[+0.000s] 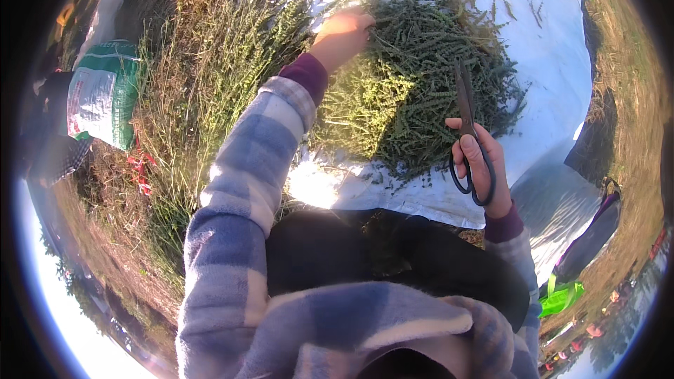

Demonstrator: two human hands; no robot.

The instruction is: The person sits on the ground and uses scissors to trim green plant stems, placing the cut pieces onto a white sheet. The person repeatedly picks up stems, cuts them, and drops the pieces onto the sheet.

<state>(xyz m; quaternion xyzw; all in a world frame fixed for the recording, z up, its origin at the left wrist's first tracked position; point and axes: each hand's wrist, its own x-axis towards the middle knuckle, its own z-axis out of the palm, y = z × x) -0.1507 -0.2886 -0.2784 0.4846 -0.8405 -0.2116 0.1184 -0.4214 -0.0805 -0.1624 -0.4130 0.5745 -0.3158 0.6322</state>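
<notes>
My right hand [482, 163] grips a pair of black-handled scissors [466, 100], whose blades point away from me over the right part of a pile of cut green plant sprigs [432, 79]. The blades look closed together. The pile lies on a white plastic sheet [553, 52]. My left hand [345, 34] reaches to the pile's upper left edge, its fingers curled by some stems; whether it pinches any cannot be told. Longer leafy stalks [247, 47] lie to the left of my left hand, partly on the sheet.
A green and white woven sack [105, 95] stands at the left, beside a partly seen person in dark clothing [55, 131]. Red ribbon [141, 171] lies among the stalks. At the right are a dark bag [592, 237] and a bright green bag [562, 299]. Small distant figures show at lower right.
</notes>
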